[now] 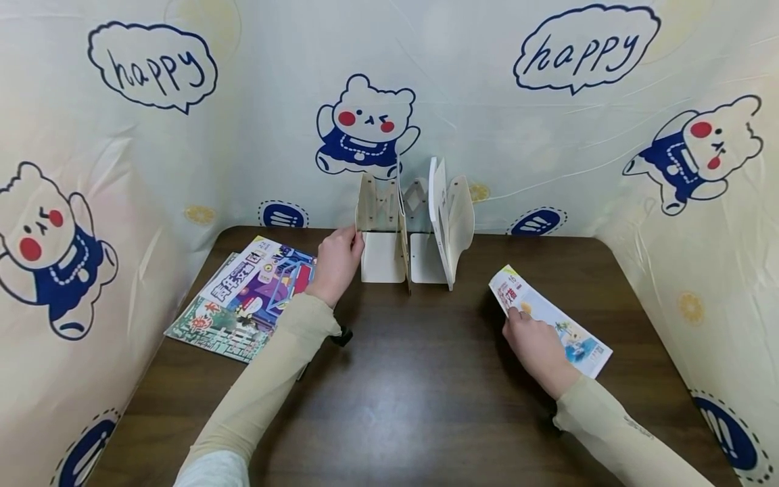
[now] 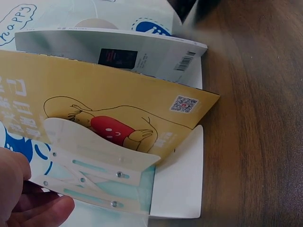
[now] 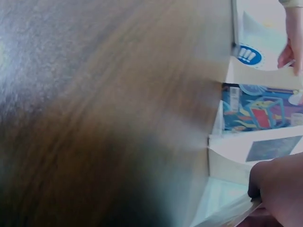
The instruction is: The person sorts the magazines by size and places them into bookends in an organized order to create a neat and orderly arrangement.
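Note:
My left hand (image 1: 337,267) pinches the outer left panel of a white expandable book stand (image 1: 383,258) at the back middle of the table. In the left wrist view, the fingers curl round its edge beside the riveted crossbars. Standing upright in the stand are a thin yellow-backed book (image 2: 142,101) and a white-edged book (image 1: 437,210), with a gap between them. At the right, my right hand (image 1: 538,348) grips a white and blue magazine (image 1: 584,345) by its near long edge, thumb on the cover. Only a blurred sliver of that magazine shows in the right wrist view.
A stack of colourful magazines (image 1: 243,304) lies at the back left, partly behind the left forearm. The dark wooden table (image 1: 402,379) is bounded at the back and sides by a printed cloth (image 1: 487,142), close behind the stand.

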A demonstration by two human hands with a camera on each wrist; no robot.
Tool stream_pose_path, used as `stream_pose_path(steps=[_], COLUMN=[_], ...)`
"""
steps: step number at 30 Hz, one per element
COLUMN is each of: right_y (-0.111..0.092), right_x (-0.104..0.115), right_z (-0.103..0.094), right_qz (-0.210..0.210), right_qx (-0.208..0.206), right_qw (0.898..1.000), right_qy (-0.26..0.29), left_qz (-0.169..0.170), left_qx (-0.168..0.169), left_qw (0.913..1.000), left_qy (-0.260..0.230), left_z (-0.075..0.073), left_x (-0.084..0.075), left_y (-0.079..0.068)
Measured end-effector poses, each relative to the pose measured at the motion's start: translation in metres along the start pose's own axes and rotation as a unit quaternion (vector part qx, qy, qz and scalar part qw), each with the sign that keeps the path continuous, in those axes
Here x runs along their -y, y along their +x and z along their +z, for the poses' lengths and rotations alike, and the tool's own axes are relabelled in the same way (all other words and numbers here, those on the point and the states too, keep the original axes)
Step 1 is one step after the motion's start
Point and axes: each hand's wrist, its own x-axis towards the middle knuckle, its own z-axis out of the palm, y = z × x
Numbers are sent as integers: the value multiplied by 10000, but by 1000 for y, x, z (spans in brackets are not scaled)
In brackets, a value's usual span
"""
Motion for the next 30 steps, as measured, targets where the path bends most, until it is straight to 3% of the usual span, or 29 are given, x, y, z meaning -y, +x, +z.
stream_pose_path(steps=[7,20,30], right_y=[-4,-7,-10], right_x=[-5,-4,-1], right_z=[-13,-42,-59], right_qz=[-249,-393,-381], right_qx=[-715,-1640,-1819], right_qw=[9970,9845,9793], right_qy=[159,487,806], left_qz=[-6,-39,-17], left_qx=[-9,16,22], left_qw=[10000,10000,10000], left_qy=[-6,-33,-17], left_z=[0,0,1], left_x=[0,2,1], left_y=[-1,-1,-1])
